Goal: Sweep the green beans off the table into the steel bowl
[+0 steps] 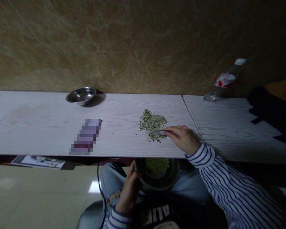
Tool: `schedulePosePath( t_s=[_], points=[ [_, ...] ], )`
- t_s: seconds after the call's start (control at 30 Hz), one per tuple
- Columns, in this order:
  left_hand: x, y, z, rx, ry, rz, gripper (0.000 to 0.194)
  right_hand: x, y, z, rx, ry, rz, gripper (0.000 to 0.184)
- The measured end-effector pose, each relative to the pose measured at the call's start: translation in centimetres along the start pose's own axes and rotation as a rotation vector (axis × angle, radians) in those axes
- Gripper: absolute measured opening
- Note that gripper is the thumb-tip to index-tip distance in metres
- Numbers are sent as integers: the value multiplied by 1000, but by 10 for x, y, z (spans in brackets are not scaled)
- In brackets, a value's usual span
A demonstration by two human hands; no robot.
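My right hand (pixel 182 137) pinches a metal spoon (pixel 158 132), whose end lies at the near side of a loose spread of small green beans (pixel 150 121) on the white wood-grain table (pixel 119 127). The beans look like mung beans, though they are too small to be sure. Below the table's front edge, over my lap, my left hand (pixel 131 187) grips the left rim of a metal bowl (pixel 157 185). More of the same green beans (pixel 157 165) lie inside that bowl, and the tabletop edge hides its far rim.
A smaller steel bowl (pixel 81 96) stands by the marbled wall (pixel 124 47) at the back left. In front of it lies a blurred-out flat object (pixel 85 138). At the right are a clear plastic bottle (pixel 222 82) and dark cloth (pixel 274 111). A black cable (pixel 98 178) hangs at the left.
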State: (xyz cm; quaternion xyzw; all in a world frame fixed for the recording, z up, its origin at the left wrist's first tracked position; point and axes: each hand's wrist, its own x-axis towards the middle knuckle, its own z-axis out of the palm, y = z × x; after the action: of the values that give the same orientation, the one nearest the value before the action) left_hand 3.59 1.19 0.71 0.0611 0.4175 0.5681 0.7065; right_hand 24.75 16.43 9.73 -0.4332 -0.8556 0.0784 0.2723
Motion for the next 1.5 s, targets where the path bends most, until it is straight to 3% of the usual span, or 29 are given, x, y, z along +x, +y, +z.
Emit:
schedulePosePath(
  t_s=[0.57,1.17,1.5],
  points=[
    [2,-3,-4,14,-23,22,58,-23,-6,-1,-20,-26,-59,20],
    [-1,-4,-3,44,-30,12,56,-38,-6,-17,-72,11,10,21],
    [-1,-4,-1,48,-29,-4,57,-44,-13,-15,-78,-10,1,21]
  ],
)
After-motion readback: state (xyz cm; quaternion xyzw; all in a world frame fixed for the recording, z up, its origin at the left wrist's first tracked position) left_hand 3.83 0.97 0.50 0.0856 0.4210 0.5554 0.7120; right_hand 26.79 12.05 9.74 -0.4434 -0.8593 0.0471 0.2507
